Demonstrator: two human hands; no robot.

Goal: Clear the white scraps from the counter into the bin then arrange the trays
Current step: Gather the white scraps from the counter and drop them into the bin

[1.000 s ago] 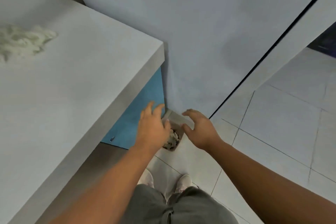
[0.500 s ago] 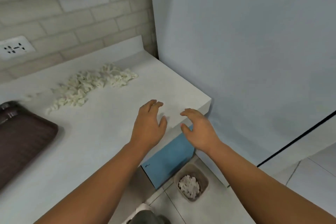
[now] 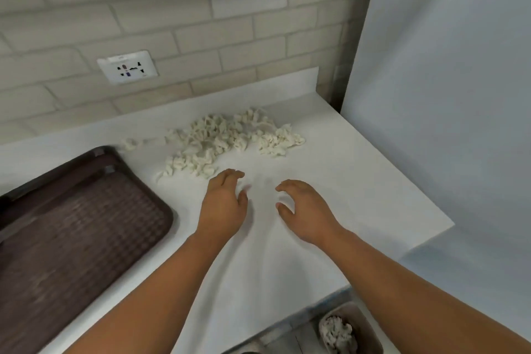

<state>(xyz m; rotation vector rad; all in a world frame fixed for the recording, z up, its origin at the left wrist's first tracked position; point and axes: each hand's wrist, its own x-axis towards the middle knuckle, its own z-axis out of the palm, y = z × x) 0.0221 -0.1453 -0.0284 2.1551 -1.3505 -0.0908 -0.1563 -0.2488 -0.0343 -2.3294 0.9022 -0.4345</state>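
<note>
Both hands are held out over the white table, side by side with a small gap between them. The left hand is palm down, its fingers loosely bent and holding nothing; its fingertips are just short of the near edge of the white scraps. The right hand is empty too, with fingers and thumb curved in a loose, open claw. Whether either hand touches the table surface I cannot tell.

The scraps lie in a loose heap towards the back of the table, with a few stray bits trailing off to the left. The dark brown trays sit on the table at the left (two, it seems, one on top of the other and slightly out of line).

Below the table's front edge, at the lower right, the bin stands on the floor with a clump of white scraps inside it.

Behind the table is a pale brick wall with a white socket, and a plain blue-grey panel rises at the right.
</note>
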